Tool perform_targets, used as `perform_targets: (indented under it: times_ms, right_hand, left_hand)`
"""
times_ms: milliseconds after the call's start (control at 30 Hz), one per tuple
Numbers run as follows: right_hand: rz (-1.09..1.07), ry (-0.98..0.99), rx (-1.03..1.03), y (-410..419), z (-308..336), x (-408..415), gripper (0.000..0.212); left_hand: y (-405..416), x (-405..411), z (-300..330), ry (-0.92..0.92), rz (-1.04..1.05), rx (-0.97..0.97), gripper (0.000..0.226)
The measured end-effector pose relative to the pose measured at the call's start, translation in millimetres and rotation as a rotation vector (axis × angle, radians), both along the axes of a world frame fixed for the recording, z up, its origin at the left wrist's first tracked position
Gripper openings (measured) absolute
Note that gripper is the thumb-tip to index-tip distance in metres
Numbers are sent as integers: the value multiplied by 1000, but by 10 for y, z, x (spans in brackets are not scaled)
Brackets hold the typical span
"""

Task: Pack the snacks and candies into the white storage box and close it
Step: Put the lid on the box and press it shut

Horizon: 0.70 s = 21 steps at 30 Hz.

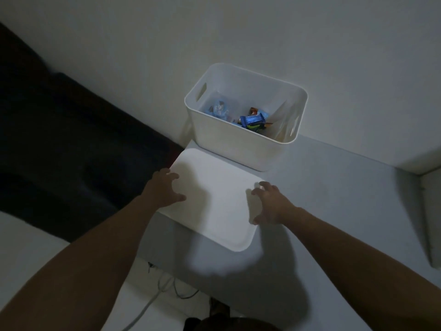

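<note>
Head view: the white plastic storage box point(238, 144) stands open on the pale grey table point(334, 199) against the wall, with blue and orange wrapped snacks point(250, 120) lying inside. Its flat white lid point(214, 206) lies just in front. The left hand point(164, 187) and right hand point(272, 204) reach to the lid's opposite edges, fingers spread and curled; whether they grip it cannot be told.

The near wall of the white storage box point(236, 149) hid the lower part of the snacks point(250, 120) inside, and their labels were too small to read. Both forearms ran off the bottom edge. Whether the right hand point(269, 204) touched the lid point(214, 201) was unclear. Dim cables point(167, 287) below the table point(334, 211) blurred together.
</note>
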State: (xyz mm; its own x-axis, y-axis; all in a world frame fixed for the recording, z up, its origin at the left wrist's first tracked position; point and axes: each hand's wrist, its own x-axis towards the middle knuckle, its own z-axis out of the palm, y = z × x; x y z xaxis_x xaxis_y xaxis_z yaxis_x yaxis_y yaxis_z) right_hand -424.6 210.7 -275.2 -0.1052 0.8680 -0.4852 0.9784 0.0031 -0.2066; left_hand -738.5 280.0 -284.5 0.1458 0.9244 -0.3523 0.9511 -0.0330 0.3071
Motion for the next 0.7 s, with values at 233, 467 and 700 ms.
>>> perform_targets:
  times_ms: [233,467,700]
  right_hand:
    - [-288,150,-21,-36,-207,-73,103]
    - [-755,371,-21,126,-228,-110,52]
    - [-1129,720,-121,69,-165,-60,22]
  left_hand:
    - [11,-129,-149,1,131,-186,113]
    - [10,-67,-154,-115,301,-108,88]
    - [-17,-182,-117,-192,521,26,24]
